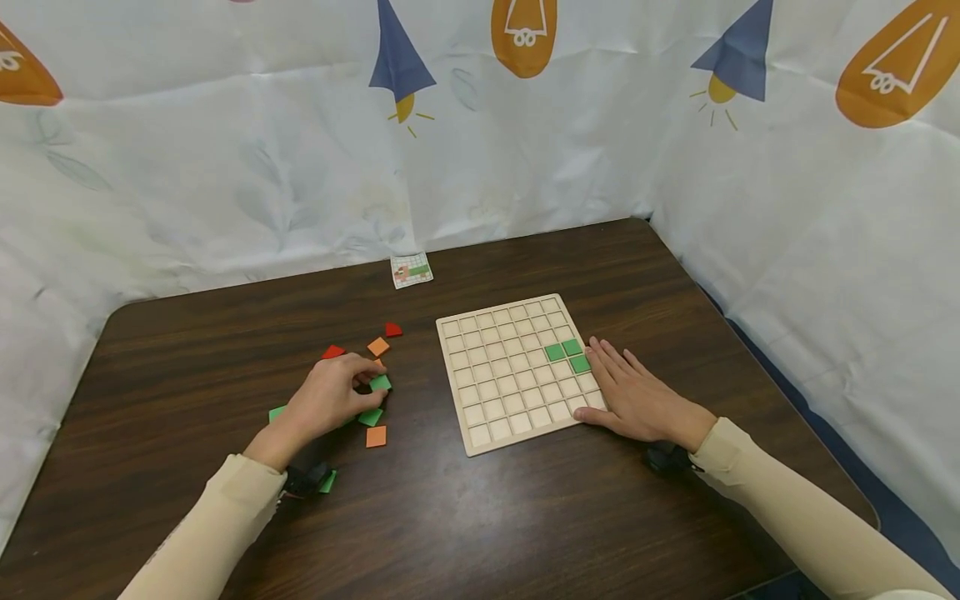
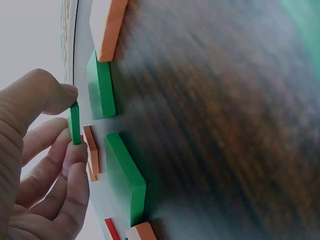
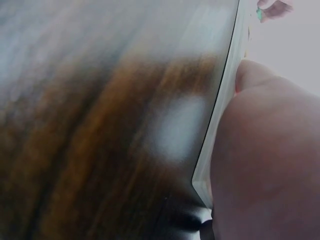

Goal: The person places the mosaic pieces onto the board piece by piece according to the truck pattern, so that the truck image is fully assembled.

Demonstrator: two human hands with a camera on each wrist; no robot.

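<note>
Between thumb and fingertips my left hand pinches a green square tile, raised above the table in the left wrist view. Around it lie loose pieces: an orange tile, another orange tile, a green tile and a red piece. Some pieces are partly hidden by the hand. My right hand rests with fairly straight fingers on the right edge of a pale wooden grid board. Near its fingertips, green tiles sit in cells of the board.
A small printed card with a coloured grid picture lies at the table's back edge. Another green tile is beside the left wrist. A patterned white curtain hangs behind the dark wooden table.
</note>
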